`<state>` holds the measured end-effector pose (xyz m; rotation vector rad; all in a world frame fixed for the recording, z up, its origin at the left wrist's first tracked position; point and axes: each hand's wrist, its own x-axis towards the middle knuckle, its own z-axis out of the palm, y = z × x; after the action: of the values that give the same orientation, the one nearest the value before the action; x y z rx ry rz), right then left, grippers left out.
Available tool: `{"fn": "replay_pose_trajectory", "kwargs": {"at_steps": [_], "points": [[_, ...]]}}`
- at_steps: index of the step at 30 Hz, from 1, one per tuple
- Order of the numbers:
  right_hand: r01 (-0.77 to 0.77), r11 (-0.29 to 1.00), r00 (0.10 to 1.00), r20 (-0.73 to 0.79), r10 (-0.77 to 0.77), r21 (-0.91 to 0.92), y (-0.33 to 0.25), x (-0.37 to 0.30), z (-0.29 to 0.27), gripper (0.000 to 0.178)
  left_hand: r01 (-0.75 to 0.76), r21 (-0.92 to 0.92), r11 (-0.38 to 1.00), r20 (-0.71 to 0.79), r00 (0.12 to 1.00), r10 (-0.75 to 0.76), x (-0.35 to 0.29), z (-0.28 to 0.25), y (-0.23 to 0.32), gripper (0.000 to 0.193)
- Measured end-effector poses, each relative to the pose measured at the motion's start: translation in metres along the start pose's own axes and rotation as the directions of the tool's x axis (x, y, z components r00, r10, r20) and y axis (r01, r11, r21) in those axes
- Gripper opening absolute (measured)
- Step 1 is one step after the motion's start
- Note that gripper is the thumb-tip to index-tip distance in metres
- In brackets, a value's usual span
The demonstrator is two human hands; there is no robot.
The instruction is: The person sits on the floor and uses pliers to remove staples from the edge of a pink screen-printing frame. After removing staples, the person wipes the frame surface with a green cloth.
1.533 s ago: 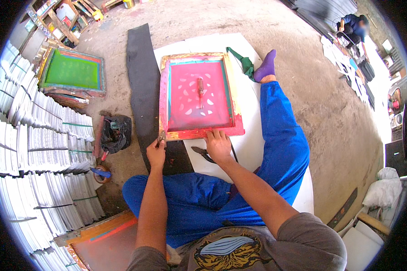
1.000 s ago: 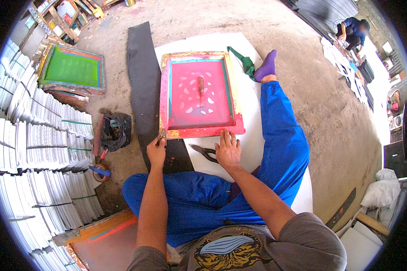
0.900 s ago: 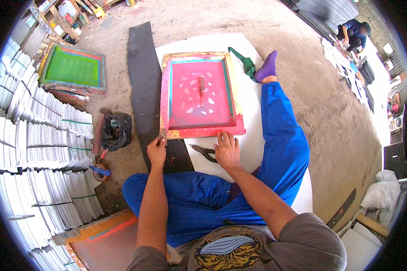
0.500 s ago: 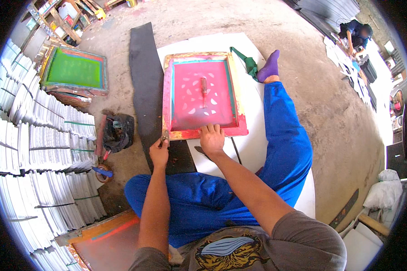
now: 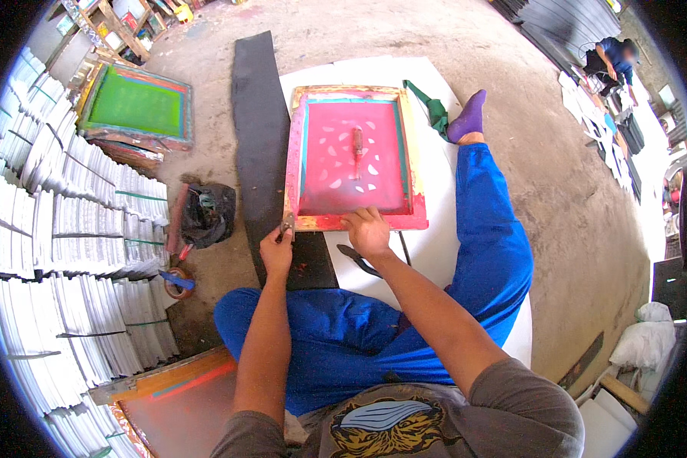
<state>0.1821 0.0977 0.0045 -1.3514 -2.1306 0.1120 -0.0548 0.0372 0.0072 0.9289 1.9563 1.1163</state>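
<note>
A screen-printing frame (image 5: 418,179) with pink mesh lies in front of me on white sheets (image 5: 435,252). Pale leaf-like shapes show in its mesh. On the mesh rests a slim tool (image 5: 358,143) with a brownish handle. My left hand (image 5: 276,250) is closed at the frame's near left corner, pinching a small dark metal piece (image 5: 287,222) there. My right hand (image 5: 369,232) grips the near bar, its fingers curled over the top and its thumb side partly hidden. Beneath my right wrist, a curved black strip (image 5: 359,259) lies on the white sheet.
A long black sheet (image 5: 258,114) runs along the frame's left. Further left are a black bag (image 5: 208,214), a tape roll (image 5: 179,283), a green-mesh frame (image 5: 133,107) and bundled white stacks (image 5: 88,244). Another frame (image 5: 183,412) lies near left. A co-worker (image 5: 614,61) bends over sheets, far right.
The whole view has shifted slightly, so things sit further right. My right hand has turned a little on the near bar, and more of the black strip shows. My left hand keeps its corner.
</note>
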Motion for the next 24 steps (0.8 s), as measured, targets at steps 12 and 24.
{"fn": "replay_pose_trajectory", "kwargs": {"at_steps": [12, 24], "points": [[0.135, 0.964, 0.958, 0.280, -0.068, -0.230, -0.015, 0.019, 0.008, 0.017, -0.040, 0.014, 0.999, 0.013, 0.999, 0.040, -0.005, -0.001, 0.019, 0.029], [-0.041, 0.958, 0.959, 0.280, -0.043, 0.285, -0.130, 0.045, 0.029, 0.014, -0.084, -0.004, 0.996, -0.295, 0.952, 0.079, 0.029, -0.038, 0.011, 0.037]]}}
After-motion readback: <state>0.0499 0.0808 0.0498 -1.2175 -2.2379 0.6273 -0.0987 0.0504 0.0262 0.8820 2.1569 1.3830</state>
